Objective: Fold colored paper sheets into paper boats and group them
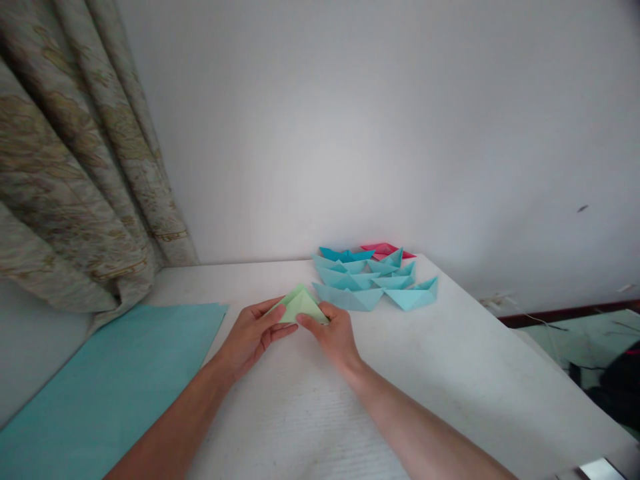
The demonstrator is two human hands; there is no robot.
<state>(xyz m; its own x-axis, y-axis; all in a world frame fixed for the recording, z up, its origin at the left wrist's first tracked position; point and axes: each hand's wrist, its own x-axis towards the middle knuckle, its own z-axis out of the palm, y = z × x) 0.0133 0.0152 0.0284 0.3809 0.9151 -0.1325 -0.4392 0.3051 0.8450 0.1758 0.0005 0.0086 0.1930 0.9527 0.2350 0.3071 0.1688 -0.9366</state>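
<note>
Between my two hands is a small piece of folded light green paper (302, 303), its peak pointing away from me. My left hand (254, 337) grips its left corner, with the thumb on top and the fingers beneath. On the right corner, my right hand (336, 333) pinches the paper with its thumb pressed on the near face. Just beyond my right hand stand several light blue paper boats (350, 297) in rows. Behind them are a darker blue paper boat (346, 255) and a pink paper boat (385, 250).
A large light blue paper sheet (120, 373) covers the left of the white table (300, 427). A patterned curtain (75, 167) hangs at the left, touching the table's back corner. Behind is a white wall (350, 120). The table's right edge slants toward me, with dark items (620, 380) beyond it.
</note>
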